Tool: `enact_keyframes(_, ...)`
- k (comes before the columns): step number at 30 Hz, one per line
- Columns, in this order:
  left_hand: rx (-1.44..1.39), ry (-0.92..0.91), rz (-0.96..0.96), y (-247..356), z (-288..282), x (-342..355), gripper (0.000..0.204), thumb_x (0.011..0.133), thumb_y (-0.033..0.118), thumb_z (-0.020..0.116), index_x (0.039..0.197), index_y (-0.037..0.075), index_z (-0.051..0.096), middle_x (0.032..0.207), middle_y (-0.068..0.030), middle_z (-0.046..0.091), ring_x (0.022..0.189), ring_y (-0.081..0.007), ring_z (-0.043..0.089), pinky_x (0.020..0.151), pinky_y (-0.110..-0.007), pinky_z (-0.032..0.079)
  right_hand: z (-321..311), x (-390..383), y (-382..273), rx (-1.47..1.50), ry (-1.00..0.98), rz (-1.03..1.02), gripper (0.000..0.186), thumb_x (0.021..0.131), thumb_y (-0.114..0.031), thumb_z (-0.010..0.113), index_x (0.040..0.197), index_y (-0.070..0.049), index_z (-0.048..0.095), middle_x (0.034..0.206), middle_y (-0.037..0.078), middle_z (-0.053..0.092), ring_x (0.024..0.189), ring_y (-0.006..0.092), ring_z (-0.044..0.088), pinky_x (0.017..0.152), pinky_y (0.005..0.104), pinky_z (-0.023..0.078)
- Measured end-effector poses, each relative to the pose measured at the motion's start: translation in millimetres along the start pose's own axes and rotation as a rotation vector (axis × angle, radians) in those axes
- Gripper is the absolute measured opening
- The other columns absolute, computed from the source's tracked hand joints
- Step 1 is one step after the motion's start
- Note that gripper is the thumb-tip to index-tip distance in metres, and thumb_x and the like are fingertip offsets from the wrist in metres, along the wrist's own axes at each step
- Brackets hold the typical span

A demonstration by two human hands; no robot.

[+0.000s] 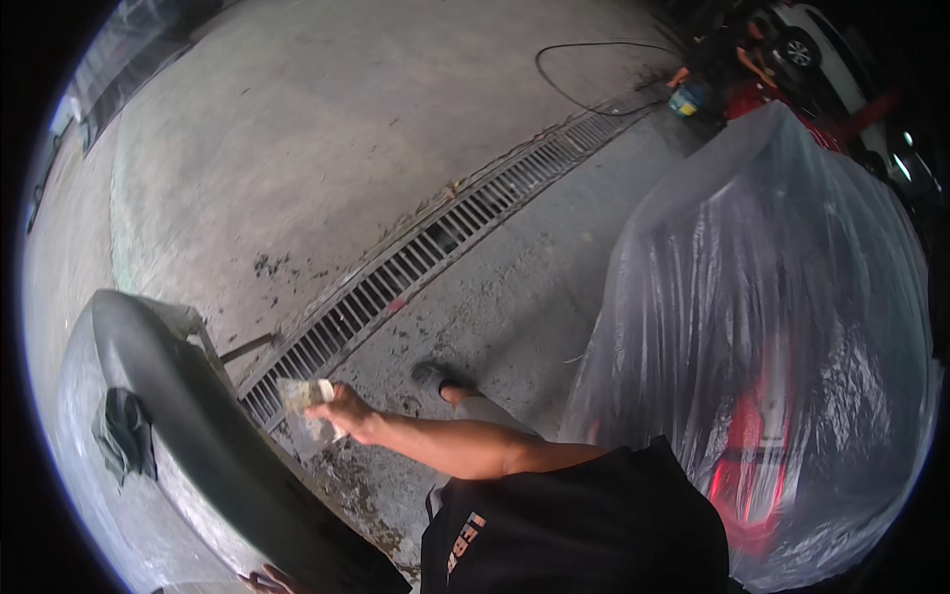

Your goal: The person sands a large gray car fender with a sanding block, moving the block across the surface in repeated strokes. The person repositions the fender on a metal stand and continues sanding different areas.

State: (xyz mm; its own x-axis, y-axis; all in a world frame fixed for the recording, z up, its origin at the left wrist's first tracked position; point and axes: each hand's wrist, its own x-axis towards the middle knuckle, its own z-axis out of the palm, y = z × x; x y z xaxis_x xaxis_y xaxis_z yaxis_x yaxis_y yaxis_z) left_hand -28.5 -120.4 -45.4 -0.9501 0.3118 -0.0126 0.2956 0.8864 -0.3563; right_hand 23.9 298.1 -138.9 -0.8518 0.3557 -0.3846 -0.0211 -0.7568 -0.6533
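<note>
My right hand [348,408] reaches across to the left and grips a small pale pad or folded sheet [302,394]. It holds the pad just off the upper edge of a long grey car bumper [188,396] that lies slanted on a stand at the lower left. Only the fingers of my left hand [265,580] show at the bottom edge, lying against the bumper's lower end. Its grip is hidden. A dark rag [126,434] lies on the bumper's left side.
A metal drain grate [426,257] runs diagonally across the wet concrete floor. A red vehicle part under a clear plastic sheet [762,327] stands close at the right. My foot [440,376] is on the floor beside the grate. A hose [594,74] and other people are far back right.
</note>
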Motion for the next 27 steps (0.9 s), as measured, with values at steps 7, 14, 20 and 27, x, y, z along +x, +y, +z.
enact_keyframes(7,-0.183,0.262,-0.048,-5.7,62.9,15.6,0.083,0.103,0.061,0.047,0.166,0.016,0.017,0.162,-0.0312,0.031,0.147,-0.0455,0.039,0.108,-0.074,0.036,11.9,-45.7,-41.6,0.216,-0.152,-0.105,0.035,0.095,-0.005,0.07,0.129,-0.008,0.066,0.119,0.003,0.072,0.108,0.0145,0.067,0.097,0.037,0.056)
enact_keyframes(14,-0.117,0.355,0.098,-31.6,94.6,24.6,0.076,0.107,0.063,0.033,0.169,0.028,0.006,0.158,-0.0456,0.025,0.147,-0.0498,0.038,0.107,-0.082,0.029,10.6,-89.5,-54.3,0.402,-0.188,-0.076,0.031,0.098,-0.009,0.07,0.127,-0.011,0.062,0.121,0.001,0.069,0.115,0.016,0.066,0.101,0.0372,0.054)
enact_keyframes(20,-0.339,-0.044,-0.129,26.6,-34.3,14.7,0.09,0.106,0.062,0.034,0.159,-0.009,0.022,0.152,-0.0471,0.032,0.142,-0.0571,0.039,0.117,-0.067,0.031,-0.4,-135.3,-45.4,0.5,-0.187,-0.051,0.034,0.099,-0.013,0.07,0.132,-0.011,0.06,0.126,0.002,0.068,0.119,0.0184,0.065,0.106,0.0395,0.052)
enact_keyframes(27,-0.322,0.031,-0.169,35.1,-27.2,16.5,0.098,0.105,0.065,0.035,0.156,-0.018,0.021,0.152,-0.0454,0.034,0.145,-0.0553,0.034,0.121,-0.062,0.027,-13.8,-154.4,-55.3,0.448,-0.153,-0.103,0.043,0.096,-0.019,0.075,0.135,-0.01,0.06,0.126,0.003,0.068,0.117,0.018,0.065,0.102,0.0401,0.055)
